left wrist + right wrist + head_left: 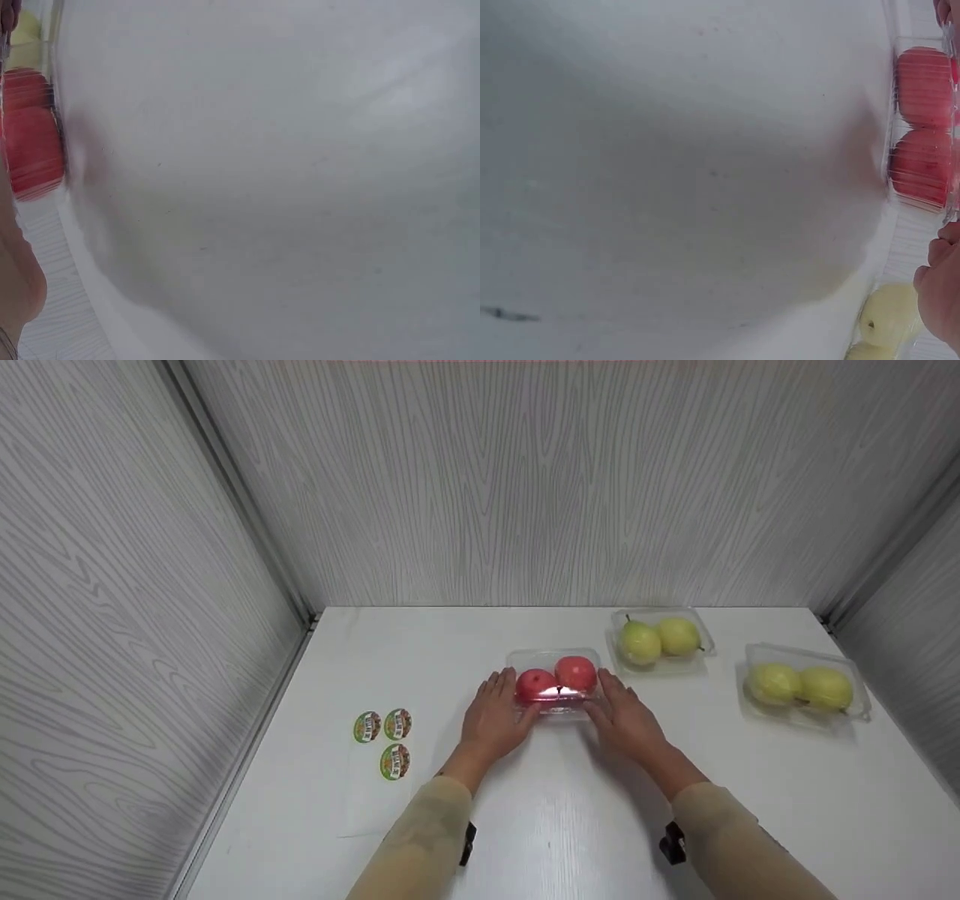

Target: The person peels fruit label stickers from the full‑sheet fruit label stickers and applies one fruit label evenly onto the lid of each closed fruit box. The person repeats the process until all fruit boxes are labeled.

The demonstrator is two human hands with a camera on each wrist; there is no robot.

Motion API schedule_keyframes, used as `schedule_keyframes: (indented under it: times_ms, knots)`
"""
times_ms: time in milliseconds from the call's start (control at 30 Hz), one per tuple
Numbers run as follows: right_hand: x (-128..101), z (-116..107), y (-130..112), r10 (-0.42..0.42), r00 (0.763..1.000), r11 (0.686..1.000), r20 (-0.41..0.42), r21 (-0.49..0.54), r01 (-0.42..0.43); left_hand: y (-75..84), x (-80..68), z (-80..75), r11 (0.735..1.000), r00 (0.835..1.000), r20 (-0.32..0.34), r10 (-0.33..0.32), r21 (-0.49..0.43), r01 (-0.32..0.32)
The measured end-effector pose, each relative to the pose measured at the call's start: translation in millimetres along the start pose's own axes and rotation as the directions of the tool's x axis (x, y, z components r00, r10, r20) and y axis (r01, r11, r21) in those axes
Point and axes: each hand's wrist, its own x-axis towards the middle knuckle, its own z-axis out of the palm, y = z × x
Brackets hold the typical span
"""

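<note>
Clamshell (556,684) clear plastic, 2 round red apples (556,681) | fingers of both hands straight, touching sides

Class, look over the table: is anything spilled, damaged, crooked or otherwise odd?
Nothing stands out. Three clear boxes sit flat and unspilled: the apple box between the left hand and right hand, and two pear boxes to the right. Three stickers lie on their sheet at the left.

Apples (556,681) red, in clear tray (555,655). Pears (658,640) yellow-green. Counter (525,810) white. Walls (525,480) grey woodgrain. Stickers (384,739) green-rimmed, brown centres. Sleeves (431,832) beige.
</note>
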Motion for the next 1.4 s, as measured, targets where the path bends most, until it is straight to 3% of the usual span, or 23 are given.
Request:
schedule_keyframes:
  times_ms: [433, 800, 1400]
  knots:
    - [-16.6, 5.1, -7.2, 0.006, 1.0, 0.999, -0.004, -0.04, -0.006, -0.5, -12.9, -1.0, 0.999, 1.0, 0.012, 0.012, 0.032, -0.012]
    - [-33.8, 9.4, -9.1, -0.027, 0.998, 0.999, -0.058, -0.038, 0.025, 3.4, -26.3, -2.4, 0.998, 0.999, 0.022, 0.035, 0.06, -0.037]
    - [-55.9, 12.7, -13.1, -0.032, 0.998, 0.997, -0.06, -0.071, 0.028, 11.0, -48.8, -2.3, 0.996, 1.0, 0.019, 0.022, 0.091, -0.023]
